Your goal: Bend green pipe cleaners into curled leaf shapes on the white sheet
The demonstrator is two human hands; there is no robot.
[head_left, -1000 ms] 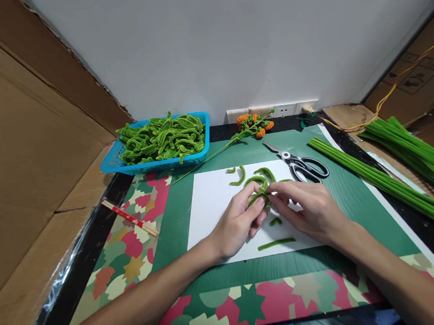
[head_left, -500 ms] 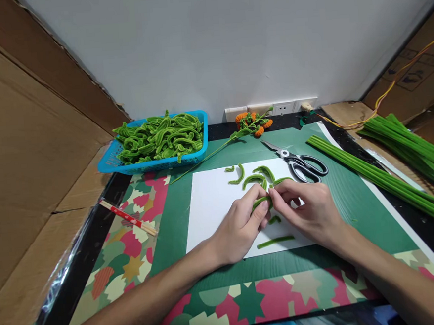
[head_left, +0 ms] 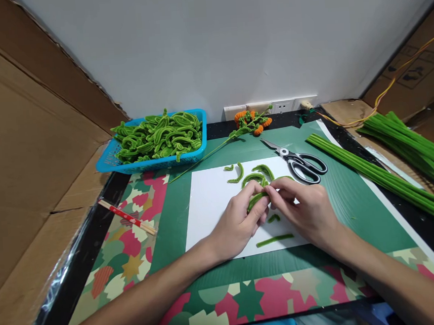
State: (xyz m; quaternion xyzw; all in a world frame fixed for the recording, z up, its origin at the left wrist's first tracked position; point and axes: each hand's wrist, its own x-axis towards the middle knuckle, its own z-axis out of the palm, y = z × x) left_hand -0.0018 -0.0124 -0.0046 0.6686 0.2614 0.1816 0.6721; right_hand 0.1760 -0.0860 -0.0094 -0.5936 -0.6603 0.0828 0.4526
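Note:
Between finger and thumb, my left hand (head_left: 236,220) pinches a green pipe cleaner (head_left: 256,199). My right hand (head_left: 309,208) meets it there, thumb and forefinger closed on the same piece's right end; the fingertips hide that end. Both hands are over a white sheet of paper (head_left: 207,207). Curved and folded pipe cleaner pieces (head_left: 264,169) lie just beyond the fingers, some partly covered by them. Below the hands are a short bent piece (head_left: 274,218) and a straight one (head_left: 274,240).
Black-handled scissors (head_left: 298,161) lie right of the paper. Long pipe cleaner bundles (head_left: 374,176) stretch along the right side. A blue basket (head_left: 150,164) of bent green pieces stands at the back left, near an orange-flowered stem (head_left: 251,123). Wrapped chopsticks (head_left: 127,217) lie at left.
The held pipe cleaner and the fingertips have shifted slightly left, and the right hand's fingertips now sit closer over the piece's end. Things on the table lie as before.

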